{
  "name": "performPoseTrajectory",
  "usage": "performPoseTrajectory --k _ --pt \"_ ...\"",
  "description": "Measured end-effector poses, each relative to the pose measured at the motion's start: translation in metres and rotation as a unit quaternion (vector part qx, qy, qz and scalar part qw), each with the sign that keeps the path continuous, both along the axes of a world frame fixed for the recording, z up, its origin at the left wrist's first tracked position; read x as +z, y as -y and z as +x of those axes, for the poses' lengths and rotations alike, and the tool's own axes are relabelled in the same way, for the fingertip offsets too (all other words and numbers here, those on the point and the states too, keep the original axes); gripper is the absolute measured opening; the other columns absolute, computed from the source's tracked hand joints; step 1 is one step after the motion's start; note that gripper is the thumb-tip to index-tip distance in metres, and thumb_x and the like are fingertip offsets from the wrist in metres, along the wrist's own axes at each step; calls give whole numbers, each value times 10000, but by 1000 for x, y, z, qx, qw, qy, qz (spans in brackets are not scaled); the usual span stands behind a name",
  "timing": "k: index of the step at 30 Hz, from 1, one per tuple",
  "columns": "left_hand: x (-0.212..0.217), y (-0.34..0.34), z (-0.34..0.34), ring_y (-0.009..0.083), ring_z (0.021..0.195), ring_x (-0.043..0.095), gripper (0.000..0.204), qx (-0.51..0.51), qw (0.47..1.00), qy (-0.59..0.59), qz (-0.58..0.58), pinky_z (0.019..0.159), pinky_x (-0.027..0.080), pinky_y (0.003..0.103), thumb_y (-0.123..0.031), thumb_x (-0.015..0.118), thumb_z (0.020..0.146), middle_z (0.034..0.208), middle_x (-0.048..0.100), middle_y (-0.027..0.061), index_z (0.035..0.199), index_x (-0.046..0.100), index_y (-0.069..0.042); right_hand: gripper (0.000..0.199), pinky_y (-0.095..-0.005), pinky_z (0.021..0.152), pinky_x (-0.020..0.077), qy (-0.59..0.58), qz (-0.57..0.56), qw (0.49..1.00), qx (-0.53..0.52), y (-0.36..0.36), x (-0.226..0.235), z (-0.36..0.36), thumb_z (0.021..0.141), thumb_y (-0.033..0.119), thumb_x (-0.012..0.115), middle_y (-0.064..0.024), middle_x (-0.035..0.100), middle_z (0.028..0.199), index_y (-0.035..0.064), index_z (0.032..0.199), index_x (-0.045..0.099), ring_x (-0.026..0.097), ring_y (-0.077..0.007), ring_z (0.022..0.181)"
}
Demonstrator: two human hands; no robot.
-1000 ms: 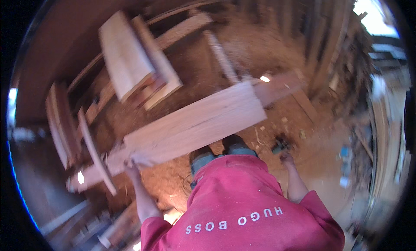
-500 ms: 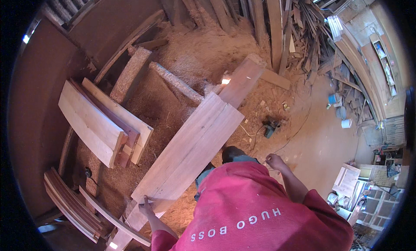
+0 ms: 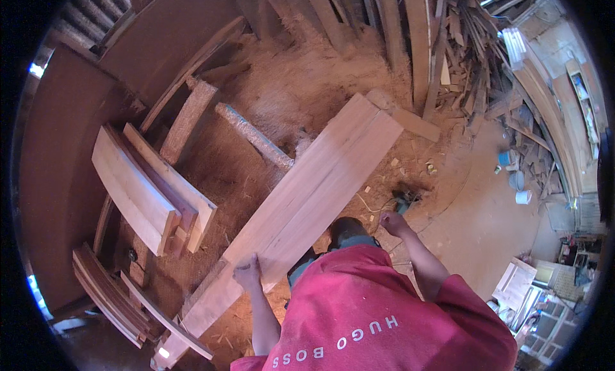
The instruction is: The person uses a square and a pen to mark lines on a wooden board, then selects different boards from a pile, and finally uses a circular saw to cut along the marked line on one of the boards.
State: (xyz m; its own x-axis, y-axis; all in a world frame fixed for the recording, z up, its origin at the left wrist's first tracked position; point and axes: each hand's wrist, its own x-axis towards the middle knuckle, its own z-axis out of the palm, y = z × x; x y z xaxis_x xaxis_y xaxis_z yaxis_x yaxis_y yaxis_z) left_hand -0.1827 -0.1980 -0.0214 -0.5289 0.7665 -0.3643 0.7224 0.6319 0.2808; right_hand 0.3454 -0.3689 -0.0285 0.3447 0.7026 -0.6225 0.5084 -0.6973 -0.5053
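Note:
A wide, pale reddish plank (image 3: pixel 314 185) lies slantwise in front of me on top of a longer narrow board (image 3: pixel 208 313). My left hand (image 3: pixel 248 274) is closed at the plank's near end, thumb upward, its fingers partly hidden. My right hand (image 3: pixel 394 224) is raised beside the plank, to the right of my knees and apart from the wood. Its fingers are curled together, and whatever may be in them is too small to make out. A dark green power tool (image 3: pixel 405 198) sits on the floor just beyond my right hand.
Thick boards (image 3: pixel 131 192) stand on edge at the left, with curved pieces (image 3: pixel 109 300) below them. A shavings-covered beam (image 3: pixel 253 135) reaches toward the plank. Scrap wood (image 3: pixel 471 83) is heaped at the far right, near blue and white buckets (image 3: pixel 523 197). A cable (image 3: pixel 461 188) crosses the floor.
The wide plank has slid away from me, up and to the right along the board below. My left hand has moved the same way; my right hand has shifted slightly left and farther off.

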Motion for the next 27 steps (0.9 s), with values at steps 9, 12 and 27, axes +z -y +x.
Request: performPoseTrajectory --k 9,12,27 --pt "26 -21 8 407 1104 596 788 22 992 52 -115 956 485 492 -589 812 682 1151 611 281 1085 615 59 132 -295 716 507 11 202 978 -44 -36 -14 0 934 124 622 -56 646 880 13 992 661 603 -139 805" --pt "25 -42 -34 366 1137 536 727 139 963 55 225 982 432 432 -554 718 825 1188 556 271 1147 535 72 147 -290 694 509 -6 208 977 -49 -63 19 -35 948 118 606 -42 645 879 6 1029 653 598 -130 806" --pt "81 -202 -242 382 1039 634 472 62 956 110 265 873 483 456 -365 663 933 1130 652 245 1187 609 30 304 -226 617 453 -291 217 924 122 -334 130 -400 1010 291 595 -1 635 907 21 1137 658 556 -74 769"
